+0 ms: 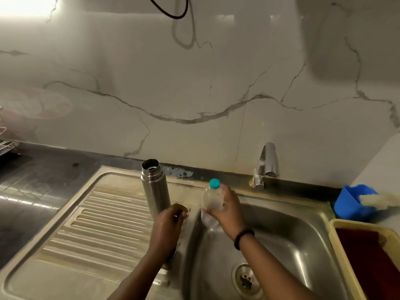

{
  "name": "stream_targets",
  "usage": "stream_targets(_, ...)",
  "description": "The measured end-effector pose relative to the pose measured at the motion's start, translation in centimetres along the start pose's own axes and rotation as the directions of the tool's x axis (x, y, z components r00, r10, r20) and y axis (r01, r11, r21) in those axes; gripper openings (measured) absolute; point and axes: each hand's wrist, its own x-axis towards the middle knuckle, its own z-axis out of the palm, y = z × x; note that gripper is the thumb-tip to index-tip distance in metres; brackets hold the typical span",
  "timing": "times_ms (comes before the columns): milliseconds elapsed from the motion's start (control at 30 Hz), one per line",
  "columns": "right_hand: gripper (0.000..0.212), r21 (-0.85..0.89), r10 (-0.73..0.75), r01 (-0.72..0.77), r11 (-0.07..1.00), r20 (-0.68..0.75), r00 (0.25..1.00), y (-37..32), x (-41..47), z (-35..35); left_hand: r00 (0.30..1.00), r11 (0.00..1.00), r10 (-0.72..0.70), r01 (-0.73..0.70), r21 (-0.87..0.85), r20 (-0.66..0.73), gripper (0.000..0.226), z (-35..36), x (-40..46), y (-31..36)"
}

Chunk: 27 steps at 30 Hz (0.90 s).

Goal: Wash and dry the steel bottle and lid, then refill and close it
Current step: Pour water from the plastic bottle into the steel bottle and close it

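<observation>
Steel ribs of the draining board (104,224) lay under the person's left hand (167,227), which reached in from six o'clock with its fingers curled inward at the foot of the steel bottle (154,187). Whether those fingers pinched anything could not be told; a glint of metal showed beneath the wrist, too hidden to name.

At three o'clock from that hand, the right hand (226,210) was wrapped round a clear plastic bottle (211,204), holding it tilted over the near-left rim of the sink basin (281,234). A black band (242,238) circled the right wrist. The plastic bottle wore a teal cap (214,183), screwed on, and its contents could not be made out.

The steel bottle stood upright on the draining board, just beyond the left hand at twelve o'clock, its mouth open and uncapped, the inside dark. Its lid could not be identified with certainty.

In the basin, the drain (245,280) sat at five o'clock from the right hand. A chrome tap (265,166) rose from the back ledge at one o'clock, against a marble-veined wall (194,94). Far to three o'clock, a blue container (348,202) held a pale brush (381,201), and nearer the camera a yellow basket (337,227) held something dark red. A wire rack (6,144) edged in at nine o'clock.
</observation>
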Motion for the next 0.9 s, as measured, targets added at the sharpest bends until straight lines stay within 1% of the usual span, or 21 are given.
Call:
stream_targets(67, 0.067, 0.010, 0.016, -0.015, 1.000, -0.009, 1.000, -1.1, 2.1, 0.6, 0.999, 0.999, -0.043, 0.043, -0.001, -0.028, 0.019, -1.2, 0.0, -0.1)
stream_targets(133, 0.066, -0.006, -0.011, 0.011, 1.000, -0.015, 1.000, -2.3, 4.1, 1.1, 0.996, 0.998, -0.068, 0.068, -0.002, -0.061, 0.010, -2.3, 0.0, -0.8)
stream_targets(200, 0.064, -0.025, -0.023, 0.023, 0.999, 0.010, 1.000, -3.1, 5.7, 1.8, 0.990, 0.995, -0.104, 0.105, -0.003, -0.097, 0.004, -3.2, -0.1, -1.8)
stream_targets(300, 0.062, -0.087, -0.035, 0.038, 0.995, 0.045, 0.998, -3.3, 7.2, 3.1, 0.986, 0.993, -0.119, 0.121, 0.008, -0.115, 0.005, -4.3, -0.2, -3.1)
stream_targets(400, 0.059, -0.101, -0.034, 0.039, 0.994, 0.049, 0.998, -2.7, 7.8, 4.1, 0.983, 0.991, -0.133, 0.135, 0.006, -0.126, 0.008, -5.0, -0.3, -4.1)
stream_targets(467, 0.061, -0.109, -0.007, 0.015, 0.994, 0.069, 0.998, -2.1, 7.9, 4.6, 0.979, 0.986, -0.162, 0.165, 0.008, -0.121, 0.012, -5.3, -0.3, -4.8)
stream_targets(567, 0.066, -0.125, 0.038, -0.027, 0.992, 0.092, 0.995, -1.0, 7.7, 5.1, 0.976, 0.978, -0.200, 0.204, 0.041, -0.090, 0.025, -5.3, -0.6, -5.8)
stream_targets(733, 0.067, -0.156, 0.095, -0.078, 0.985, 0.105, 0.990, -0.6, 7.7, 5.5, 0.976, 0.973, -0.203, 0.210, 0.097, -0.079, 0.041, -5.1, -0.8, -6.4)
stream_targets(833, 0.081, -0.175, 0.154, -0.133, 0.976, 0.113, 0.982, -0.4, 7.5, 5.5, 0.976, 0.974, -0.204, 0.211, 0.080, -0.080, 0.040, -5.3, -0.9, -6.5)
stream_targets(867, 0.084, -0.185, 0.184, -0.164, 0.969, 0.097, 0.978, -0.4, 7.3, 5.4, 0.974, 0.975, -0.210, 0.215, 0.059, -0.082, 0.038, -5.4, -1.0, -6.7)
stream_targets(900, 0.082, -0.184, 0.204, -0.190, 0.964, 0.057, 0.977, -0.3, 6.8, 5.4, 0.971, 0.973, -0.225, 0.228, 0.029, -0.081, 0.036, -5.7, -1.0, -6.9)
